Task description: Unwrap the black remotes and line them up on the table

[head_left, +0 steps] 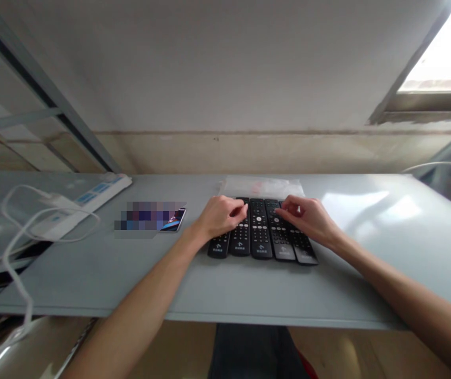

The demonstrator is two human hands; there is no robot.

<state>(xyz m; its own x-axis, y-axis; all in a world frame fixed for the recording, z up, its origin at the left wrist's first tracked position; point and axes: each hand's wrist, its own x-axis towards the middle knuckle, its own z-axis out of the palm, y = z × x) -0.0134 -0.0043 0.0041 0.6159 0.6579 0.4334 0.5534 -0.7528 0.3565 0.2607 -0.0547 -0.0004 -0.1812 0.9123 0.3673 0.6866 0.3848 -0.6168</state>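
Observation:
Several black remote controls lie side by side in a row on the grey table, buttons up. My left hand rests on the leftmost remotes with its fingers curled, the thumb and fingertips touching the top of one. My right hand lies over the rightmost remotes, fingers bent and pressing on the upper end of one. Neither hand lifts a remote off the table.
A clear plastic bag lies just behind the remotes. A phone lies to the left. Farther left sit a white power strip and looping white cables. A wall runs behind the table; a window is upper right.

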